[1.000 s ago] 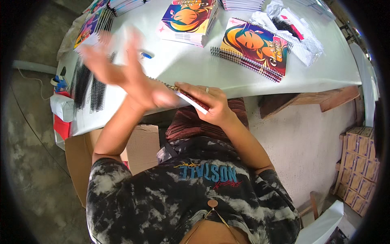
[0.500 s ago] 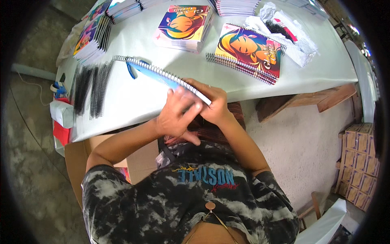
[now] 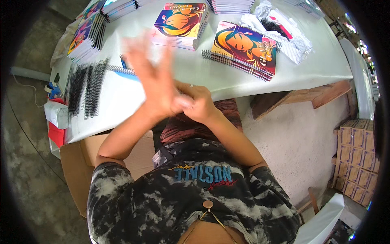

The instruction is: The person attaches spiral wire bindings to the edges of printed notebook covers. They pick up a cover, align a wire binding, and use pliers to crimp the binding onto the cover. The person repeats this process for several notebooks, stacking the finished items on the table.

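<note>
My left hand (image 3: pixel 153 79) is raised over the table edge, its fingers spread and blurred, with nothing seen in it. It covers most of a spiral-bound notebook with a blue cover (image 3: pixel 126 75); only the far end shows, where a wire coil (image 3: pixel 115 68) runs past it. Closed at the near end of that notebook is my right hand (image 3: pixel 198 103), touching the left palm; the notebook's edge there is hidden. A small dark blue tool (image 3: pixel 123 62) lies behind my left fingers, mostly covered. Loose black binding coils (image 3: pixel 84 89) lie in a bunch on the left.
Stacks of colourful notebooks stand ahead: one at centre (image 3: pixel 180 21), one at right (image 3: pixel 243 49), one at left (image 3: pixel 87 36). Crumpled white paper (image 3: pixel 298 46) lies at the right. An open cardboard box (image 3: pixel 118 150) sits below the table edge (image 3: pixel 101 129). Cartons (image 3: pixel 355 154) are piled far right.
My left hand has lifted from the notebook and swung up and away, its fingers spreading. The right hand has stayed at the notebook's near end, shifting slightly left.
</note>
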The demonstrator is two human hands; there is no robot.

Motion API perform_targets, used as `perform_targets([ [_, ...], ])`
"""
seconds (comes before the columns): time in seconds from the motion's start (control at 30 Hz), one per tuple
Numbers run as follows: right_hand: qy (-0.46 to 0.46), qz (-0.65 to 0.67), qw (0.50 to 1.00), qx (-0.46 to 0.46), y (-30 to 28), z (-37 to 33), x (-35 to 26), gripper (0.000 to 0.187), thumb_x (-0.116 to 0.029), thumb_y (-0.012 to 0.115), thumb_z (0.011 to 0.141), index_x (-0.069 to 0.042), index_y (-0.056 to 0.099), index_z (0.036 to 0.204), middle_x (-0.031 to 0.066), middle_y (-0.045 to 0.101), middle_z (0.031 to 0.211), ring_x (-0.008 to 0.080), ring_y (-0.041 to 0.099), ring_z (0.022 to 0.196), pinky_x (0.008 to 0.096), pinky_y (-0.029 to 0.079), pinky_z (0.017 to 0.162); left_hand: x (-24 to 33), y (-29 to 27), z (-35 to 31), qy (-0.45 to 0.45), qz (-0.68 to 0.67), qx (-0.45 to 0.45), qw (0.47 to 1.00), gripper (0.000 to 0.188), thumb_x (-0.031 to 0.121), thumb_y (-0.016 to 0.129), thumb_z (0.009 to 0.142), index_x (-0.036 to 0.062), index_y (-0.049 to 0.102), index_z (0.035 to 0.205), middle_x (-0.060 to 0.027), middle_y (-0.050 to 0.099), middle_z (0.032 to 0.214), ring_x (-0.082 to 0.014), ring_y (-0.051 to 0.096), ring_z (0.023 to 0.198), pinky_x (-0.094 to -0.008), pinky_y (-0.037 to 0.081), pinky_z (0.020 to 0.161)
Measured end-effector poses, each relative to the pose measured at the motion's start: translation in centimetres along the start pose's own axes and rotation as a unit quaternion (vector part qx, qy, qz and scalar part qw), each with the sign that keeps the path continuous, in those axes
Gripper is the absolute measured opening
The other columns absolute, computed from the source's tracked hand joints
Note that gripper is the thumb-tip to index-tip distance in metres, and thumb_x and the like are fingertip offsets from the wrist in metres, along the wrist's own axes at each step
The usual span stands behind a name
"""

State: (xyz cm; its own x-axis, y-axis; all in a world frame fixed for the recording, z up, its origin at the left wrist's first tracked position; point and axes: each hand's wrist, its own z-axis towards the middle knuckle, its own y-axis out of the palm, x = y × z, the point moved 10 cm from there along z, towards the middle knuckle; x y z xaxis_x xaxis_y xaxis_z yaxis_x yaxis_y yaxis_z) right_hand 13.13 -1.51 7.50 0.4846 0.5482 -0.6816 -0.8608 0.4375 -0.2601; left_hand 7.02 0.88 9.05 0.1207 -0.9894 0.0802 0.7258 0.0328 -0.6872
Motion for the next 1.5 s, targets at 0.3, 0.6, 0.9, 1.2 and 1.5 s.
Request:
perform_targets([
  [0.3,-0.131,0.008,0.985,0.113,-3.2,2.2,-5.4,0.062,-0.034,0.055,0.083,-0.005,0.035,0.134,0.0179,0.02,0.145,0.0363,0.011,0.137,0.0559,0.008,0.107,1.6,-2.8,2.1,-0.173,-0.314,-0.008,0.934,0.054,0.022,0.043,0.092,-0.0107,0.026,0.132,-0.0323,0.032,0.131,-0.0403,0.036,0.121,-0.0422,0.031,0.099],
  [0.6,0.303,0.113,0.946,0.015,-8.3,2.6,3.1,0.02,-0.004,0.072,0.074,0.003,0.059,0.086,0.0047,0.063,0.08,0.0071,0.055,0.073,0.0224,0.045,0.064,-3.6,4.3,2.8,-0.413,-0.639,-0.026,0.649,0.02,0.006,0.061,0.085,-0.0041,0.062,0.103,-0.0081,0.066,0.091,-0.0092,0.059,0.083,-0.0237,0.048,0.076],
  [0.9,0.263,0.064,0.959,0.087,-10.5,1.7,3.0,0.018,-0.005,0.072,0.074,0.002,0.06,0.087,0.0023,0.055,0.082,0.0089,0.054,0.071,0.0242,0.046,0.065,-3.5,5.8,3.8,-0.42,-0.604,-0.029,0.676,0.019,0.006,0.06,0.086,-0.0036,0.062,0.103,-0.0063,0.066,0.089,-0.0079,0.059,0.079,-0.022,0.049,0.072],
  [1.2,0.217,-0.08,0.97,0.073,-11.6,2.4,1.3,0.022,-0.018,0.068,0.08,0.003,0.062,0.082,0.0091,0.06,0.07,0.016,0.053,0.06,0.027,0.043,0.058,-3.3,6.1,4.1,-0.411,-0.623,0.006,0.665,0.019,0.007,0.061,0.086,-0.0033,0.062,0.102,-0.0062,0.065,0.09,-0.0078,0.059,0.08,-0.0223,0.049,0.073],
  [1.5,0.229,0.022,0.969,0.094,-12.1,0.7,2.2,0.016,-0.007,0.072,0.074,0.002,0.061,0.081,0.0082,0.065,0.073,0.0083,0.056,0.061,0.0249,0.045,0.056,-2.8,7.2,4.8,-0.406,-0.657,-0.098,0.627,0.021,0.008,0.062,0.085,-0.0026,0.062,0.103,-0.0063,0.064,0.092,-0.0083,0.059,0.079,-0.0215,0.048,0.072],
])
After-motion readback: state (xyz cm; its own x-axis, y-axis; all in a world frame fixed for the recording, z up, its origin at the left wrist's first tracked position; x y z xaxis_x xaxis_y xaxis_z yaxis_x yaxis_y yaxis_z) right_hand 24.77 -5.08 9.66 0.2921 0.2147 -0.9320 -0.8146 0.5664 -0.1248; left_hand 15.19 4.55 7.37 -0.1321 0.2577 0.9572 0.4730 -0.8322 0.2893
